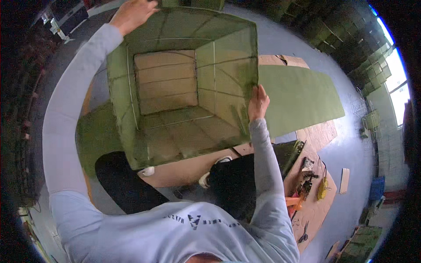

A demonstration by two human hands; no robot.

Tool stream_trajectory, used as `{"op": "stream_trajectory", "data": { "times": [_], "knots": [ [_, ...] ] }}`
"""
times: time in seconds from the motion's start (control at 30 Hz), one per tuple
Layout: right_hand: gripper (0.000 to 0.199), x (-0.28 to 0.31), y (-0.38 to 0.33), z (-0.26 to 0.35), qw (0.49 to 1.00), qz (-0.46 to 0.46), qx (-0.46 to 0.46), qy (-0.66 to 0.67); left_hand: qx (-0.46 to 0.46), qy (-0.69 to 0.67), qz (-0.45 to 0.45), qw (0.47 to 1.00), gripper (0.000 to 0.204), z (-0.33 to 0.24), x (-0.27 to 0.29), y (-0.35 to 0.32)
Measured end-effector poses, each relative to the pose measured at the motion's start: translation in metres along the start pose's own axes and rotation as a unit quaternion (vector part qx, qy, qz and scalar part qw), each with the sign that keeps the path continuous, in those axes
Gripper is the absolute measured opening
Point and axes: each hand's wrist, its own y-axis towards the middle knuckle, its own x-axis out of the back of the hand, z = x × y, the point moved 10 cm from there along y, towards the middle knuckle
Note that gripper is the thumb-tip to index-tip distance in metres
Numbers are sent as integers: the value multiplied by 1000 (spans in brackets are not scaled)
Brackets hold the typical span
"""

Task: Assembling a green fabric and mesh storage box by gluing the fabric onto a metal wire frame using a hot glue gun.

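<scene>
A large box-shaped green frame (pixel 228 79) is held up in front of me, its open side toward me. Its thin walls look see-through, with dark and pale struts along them, and brown shows through its far end. My right hand (pixel 258 103) is closed on its right edge, partway down. At its upper left corner my left hand (pixel 133 16) is raised with fingers bent over the rim, apparently gripping it; the fingertips show poorly. Behind the frame, to the right, lies a flat green sheet (pixel 302 96).
Brown cardboard (pixel 322 215) lies at right with dark tools (pixel 305 184), a yellow-handled tool (pixel 323 188), an orange item (pixel 293 201) and scissors (pixel 303 234). A blue bin (pixel 376 188) stands farther right. Stacked goods (pixel 324 26) line the far right side. My legs are below the frame.
</scene>
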Motion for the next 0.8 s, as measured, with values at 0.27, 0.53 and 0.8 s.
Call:
{"op": "stream_trajectory", "data": {
  "times": [0.27, 0.53, 0.8],
  "knots": [
    [30, -35, -102, -24, 975, 141, -113, 131, -120, 137, -9, 983, 13, -67, 11, 59],
    [46, 30, 14, 128, 948, 0, 294, -123, -252, 57, -120, 959, 15, -159, 44, 83],
    [17, 3, 32, 112, 932, 9, 312, -185, -222, -17, -195, 955, 38, -136, 86, 66]
  ]
}}
